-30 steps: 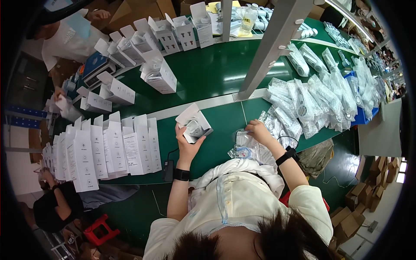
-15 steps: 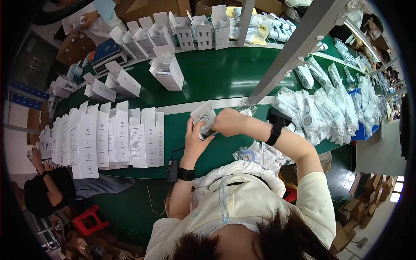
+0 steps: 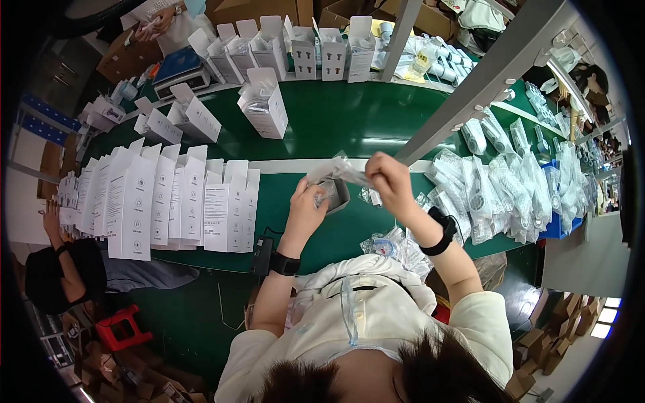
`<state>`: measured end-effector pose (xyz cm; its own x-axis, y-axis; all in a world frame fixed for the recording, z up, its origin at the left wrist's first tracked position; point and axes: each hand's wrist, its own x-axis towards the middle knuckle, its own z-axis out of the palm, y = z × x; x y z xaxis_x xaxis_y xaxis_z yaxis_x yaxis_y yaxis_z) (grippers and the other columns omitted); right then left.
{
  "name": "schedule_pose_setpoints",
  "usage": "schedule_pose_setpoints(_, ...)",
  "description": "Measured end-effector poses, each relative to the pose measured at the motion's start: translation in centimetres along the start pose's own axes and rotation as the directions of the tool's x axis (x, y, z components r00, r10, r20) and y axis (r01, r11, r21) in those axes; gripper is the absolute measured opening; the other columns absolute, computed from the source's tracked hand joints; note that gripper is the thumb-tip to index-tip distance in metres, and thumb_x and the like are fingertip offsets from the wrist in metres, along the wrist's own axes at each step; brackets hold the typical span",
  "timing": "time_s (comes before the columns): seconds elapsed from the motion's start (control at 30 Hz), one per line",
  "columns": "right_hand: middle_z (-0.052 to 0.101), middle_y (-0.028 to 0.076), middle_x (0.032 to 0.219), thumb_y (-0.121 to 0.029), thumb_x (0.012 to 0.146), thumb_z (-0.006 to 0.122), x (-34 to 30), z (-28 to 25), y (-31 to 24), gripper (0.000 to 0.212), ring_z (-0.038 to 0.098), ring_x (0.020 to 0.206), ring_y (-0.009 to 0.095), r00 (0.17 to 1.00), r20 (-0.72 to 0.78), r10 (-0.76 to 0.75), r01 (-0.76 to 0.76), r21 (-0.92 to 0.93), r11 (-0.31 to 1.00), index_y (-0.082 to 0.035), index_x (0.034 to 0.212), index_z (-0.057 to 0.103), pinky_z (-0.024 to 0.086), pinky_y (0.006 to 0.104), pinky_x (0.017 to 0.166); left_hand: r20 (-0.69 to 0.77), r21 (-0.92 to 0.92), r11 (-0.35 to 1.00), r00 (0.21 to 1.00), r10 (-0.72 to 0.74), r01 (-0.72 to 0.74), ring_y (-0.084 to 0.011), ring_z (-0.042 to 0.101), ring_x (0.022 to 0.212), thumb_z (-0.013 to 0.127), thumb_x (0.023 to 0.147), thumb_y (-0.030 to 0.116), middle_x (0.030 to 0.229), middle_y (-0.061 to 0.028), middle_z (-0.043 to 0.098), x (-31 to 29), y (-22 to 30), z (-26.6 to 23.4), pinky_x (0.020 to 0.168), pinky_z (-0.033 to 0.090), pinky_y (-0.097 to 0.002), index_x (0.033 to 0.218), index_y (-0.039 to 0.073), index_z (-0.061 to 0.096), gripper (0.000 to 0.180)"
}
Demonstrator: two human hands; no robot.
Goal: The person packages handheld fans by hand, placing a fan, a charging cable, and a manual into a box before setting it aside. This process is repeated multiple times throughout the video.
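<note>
My left hand is wrapped round a small white open-topped box, which leans with its mouth toward me. Clear plastic wrapping shows inside the box, though what it covers is hard to make out. Just right of the box, my right hand is closed on the end of a clear plastic bag. The bag stretches from above the box's mouth to my fingers. On the green table in front of my body lie several small clear bags, one with a blue and white piece in it.
Rows of upright white boxes stand to the left. Filled boxes with raised flaps are farther back. A pile of bubble-wrapped items lies at right beside a blue bin. A grey metal post slants across the bench. Another person's hand is at far left.
My right hand has moved up and right, away from the box, drawing the clear bag out taut. The box's mouth now faces me more. The whole view has shifted slightly.
</note>
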<state>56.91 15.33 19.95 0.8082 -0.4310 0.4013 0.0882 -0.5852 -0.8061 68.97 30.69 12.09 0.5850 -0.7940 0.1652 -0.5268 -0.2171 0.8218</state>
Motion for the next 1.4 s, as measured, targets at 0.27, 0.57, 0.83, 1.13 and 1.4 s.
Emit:
schedule_pose_setpoints(0.27, 0.05, 0.008, 0.077, -0.002, 0.065, 0.06, -0.8, 4.8, 2.2, 0.016, 0.053, 0.075, 0.025, 0.81, 0.447, -0.38, 0.487, -0.151, 0.86, -0.003, 0.078, 0.051, 0.044, 0.0331, 0.061, 0.024, -0.255, 0.939, 0.973, -0.231, 0.23, -0.0246, 0.061, 0.073, 0.055, 0.061, -0.006, 0.081, -0.0138, 0.062, 1.5, -2.1, -0.6, 0.067, 0.046, -0.0291, 0.078, -0.006, 0.06, 0.017)
schedule_pose_setpoints(0.57, 0.054, 0.01, 0.087, -0.006, 0.064, 0.062, -2.0, 5.1, 3.4, 0.026, 0.054, 0.089, 0.024, 0.825, 0.358, -0.436, 0.538, -0.268, 0.799, -0.003, 0.087, 0.052, 0.047, 0.0329, 0.069, 0.046, -0.4, 0.889, 0.974, -0.221, 0.221, -0.0144, 0.058, 0.071, 0.058, 0.063, -0.006, 0.085, -0.0111, 0.063, 1.4, -3.2, -0.3, 0.063, 0.044, -0.0242, 0.083, -0.007, 0.061, 0.02)
schedule_pose_setpoints(0.83, 0.051, 0.006, 0.082, -0.008, 0.069, 0.056, 0.1, 2.5, 3.0, 0.008, 0.054, 0.073, 0.023, 0.704, 0.628, -0.333, 0.587, -0.249, 0.771, -0.004, 0.075, 0.053, 0.046, 0.0322, 0.059, 0.179, -0.465, 0.811, 0.935, -0.305, 0.354, -0.0089, 0.052, 0.07, 0.058, 0.07, -0.006, 0.075, -0.0023, 0.057, 1.6, -2.3, -1.6, 0.065, 0.04, -0.0205, 0.079, -0.005, 0.062, 0.009)
schedule_pose_setpoints(1.13, 0.048, 0.003, 0.077, -0.015, 0.07, 0.057, 0.0, 6.7, 2.0, 0.008, 0.05, 0.081, 0.018, 0.668, 0.57, -0.478, 0.739, -0.433, 0.516, -0.008, 0.074, 0.054, 0.043, 0.0308, 0.069, 0.103, -0.449, 0.828, 0.94, -0.326, 0.337, -0.0088, 0.05, 0.062, 0.058, 0.072, -0.005, 0.088, -0.0069, 0.062, 1.3, -2.4, -0.7, 0.055, 0.039, -0.021, 0.08, -0.007, 0.062, 0.009)
schedule_pose_setpoints(1.4, 0.052, 0.004, 0.096, -0.012, 0.065, 0.058, -1.0, 4.6, 1.1, 0.026, 0.05, 0.091, 0.018, 0.797, 0.397, -0.456, 0.6, -0.426, 0.677, -0.007, 0.09, 0.053, 0.039, 0.0362, 0.083, 0.092, -0.636, 0.715, 0.948, -0.304, 0.291, -0.0099, 0.052, 0.07, 0.059, 0.074, -0.004, 0.094, -0.0099, 0.06, 0.8, -3.3, -0.3, 0.059, 0.039, -0.0206, 0.082, -0.005, 0.063, 0.01)
